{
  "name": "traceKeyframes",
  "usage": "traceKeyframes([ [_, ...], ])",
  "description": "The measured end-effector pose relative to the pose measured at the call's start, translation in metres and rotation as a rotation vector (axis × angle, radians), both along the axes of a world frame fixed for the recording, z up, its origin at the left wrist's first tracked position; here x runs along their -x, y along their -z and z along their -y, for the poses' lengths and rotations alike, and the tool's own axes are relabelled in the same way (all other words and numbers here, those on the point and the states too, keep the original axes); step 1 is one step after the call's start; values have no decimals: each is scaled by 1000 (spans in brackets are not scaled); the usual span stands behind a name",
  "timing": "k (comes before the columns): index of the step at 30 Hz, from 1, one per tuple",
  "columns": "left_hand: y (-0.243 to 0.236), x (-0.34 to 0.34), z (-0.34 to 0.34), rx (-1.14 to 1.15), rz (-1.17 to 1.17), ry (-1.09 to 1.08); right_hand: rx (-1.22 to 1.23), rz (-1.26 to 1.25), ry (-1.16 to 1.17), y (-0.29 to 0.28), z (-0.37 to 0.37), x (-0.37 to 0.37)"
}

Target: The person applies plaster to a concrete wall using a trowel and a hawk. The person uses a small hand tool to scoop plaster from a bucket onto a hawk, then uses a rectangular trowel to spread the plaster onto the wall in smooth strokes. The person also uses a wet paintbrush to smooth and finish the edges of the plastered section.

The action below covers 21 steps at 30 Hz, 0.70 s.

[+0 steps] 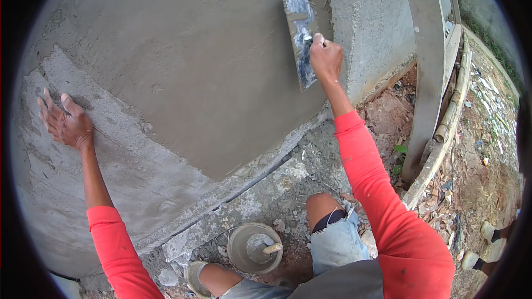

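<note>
My right hand [327, 58] is closed round the handle of a plastering trowel [300, 27], a long rectangular metal blade smeared with grey mortar. Its blade lies against or close to the wall, near the right edge of the wet plaster [210, 61]. Over on the left, my left hand [67, 122] rests with fingers spread on the paler, rougher part of the wall [138, 144]. Between my knees on the ground stands a bucket [238, 249], with a tool's pale handle [272, 248] leaning out of it.
A concrete pillar [382, 27] borders the plaster on the right. Beyond it stand upright boards [424, 77] and a bamboo pole [459, 97]. A ledge [249, 169] runs along the wall's foot. Rubble and litter cover the ground at right, where another person's feet [471, 260] show.
</note>
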State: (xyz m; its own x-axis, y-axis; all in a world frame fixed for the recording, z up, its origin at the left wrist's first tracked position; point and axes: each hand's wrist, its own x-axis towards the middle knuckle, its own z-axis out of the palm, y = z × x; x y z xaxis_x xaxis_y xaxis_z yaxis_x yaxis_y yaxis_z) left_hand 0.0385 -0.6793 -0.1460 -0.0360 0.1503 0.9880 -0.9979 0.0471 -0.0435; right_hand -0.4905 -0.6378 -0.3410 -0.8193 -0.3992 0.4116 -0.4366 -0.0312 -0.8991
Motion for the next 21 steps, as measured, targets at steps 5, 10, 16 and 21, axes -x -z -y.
traceKeyframes([
  [5,3,1,-1,14,28,22,24,-33,85,-68,23,72],
  [10,-5,1,-5,14,34,-5,-134,56,118,24,34,59],
  [16,0,3,0,16,6,6,-334,126,95,162,-21,49],
  [21,1,0,-3,12,22,-14,-40,46,50,39,14,61],
])
